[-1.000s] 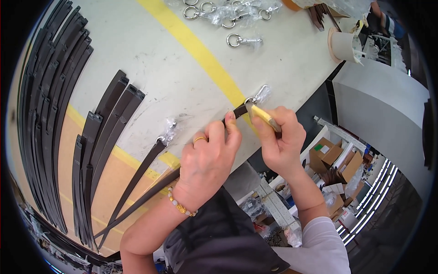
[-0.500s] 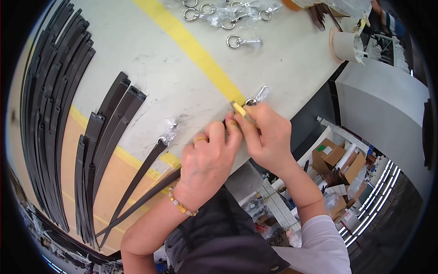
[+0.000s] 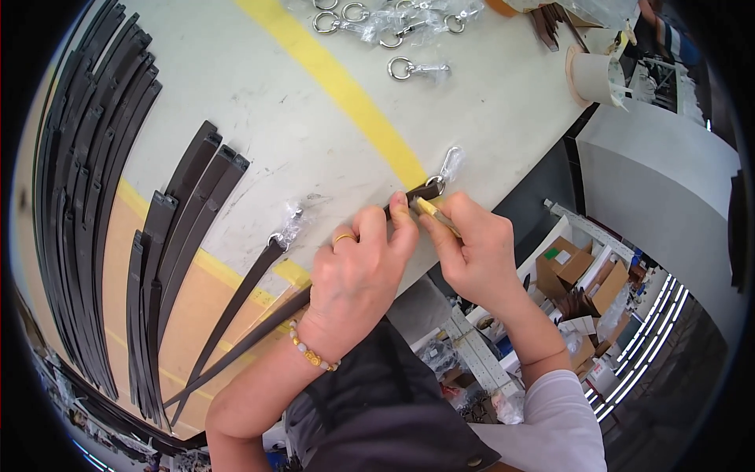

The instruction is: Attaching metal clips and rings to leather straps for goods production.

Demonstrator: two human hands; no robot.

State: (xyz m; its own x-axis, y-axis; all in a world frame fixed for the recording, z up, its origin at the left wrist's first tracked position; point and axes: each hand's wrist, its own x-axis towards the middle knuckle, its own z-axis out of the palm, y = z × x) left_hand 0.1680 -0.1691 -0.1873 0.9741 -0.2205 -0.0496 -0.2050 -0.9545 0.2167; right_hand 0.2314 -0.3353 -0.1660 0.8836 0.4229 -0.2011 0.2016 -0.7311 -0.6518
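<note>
The left hand (image 3: 358,271) pinched the long dark brown leather strap (image 3: 259,326) flat on the white worktable (image 3: 259,102), while the right hand (image 3: 472,252) gripped a small pale brush (image 3: 435,215), best stroked lightly near the strap's end.

Hands (image 3: 358,275) on dark strap (image 3: 259,334)

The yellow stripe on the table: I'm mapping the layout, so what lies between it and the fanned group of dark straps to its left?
In the head view, only bare pale tabletop separates the yellow stripe from the fanned dark straps.
</note>
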